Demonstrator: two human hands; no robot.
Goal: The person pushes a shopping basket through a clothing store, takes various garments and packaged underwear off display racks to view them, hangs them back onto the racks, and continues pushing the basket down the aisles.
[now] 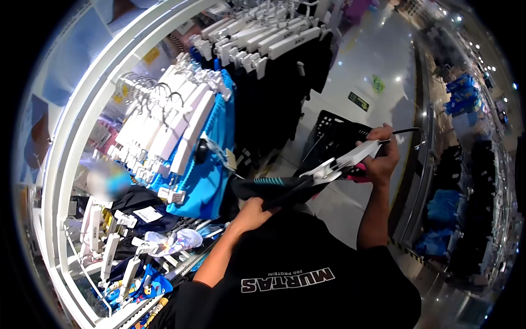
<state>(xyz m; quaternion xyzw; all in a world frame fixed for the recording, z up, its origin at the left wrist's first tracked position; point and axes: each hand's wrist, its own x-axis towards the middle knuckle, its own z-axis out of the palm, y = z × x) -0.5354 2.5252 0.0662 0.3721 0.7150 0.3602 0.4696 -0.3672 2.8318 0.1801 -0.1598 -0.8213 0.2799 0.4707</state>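
Note:
My right hand (382, 156) is closed around a white clip hanger (359, 155), whose dark hook sticks out to the right. A black garment (274, 189) with a teal striped part hangs from the hanger's clips, stretched toward the left. At its lower left edge, my left hand (255, 215) grips the fabric, the fingertips partly hidden by it. Blue garments (203, 183) on white hangers hang just left of the held garment.
A black basket (335, 134) stands on the floor beyond my right hand. Black garments (274, 93) hang at the top centre. A white rack frame (61, 148) curves along the left, with small clothes below. Shelves of blue and black clothes (444, 205) line the right.

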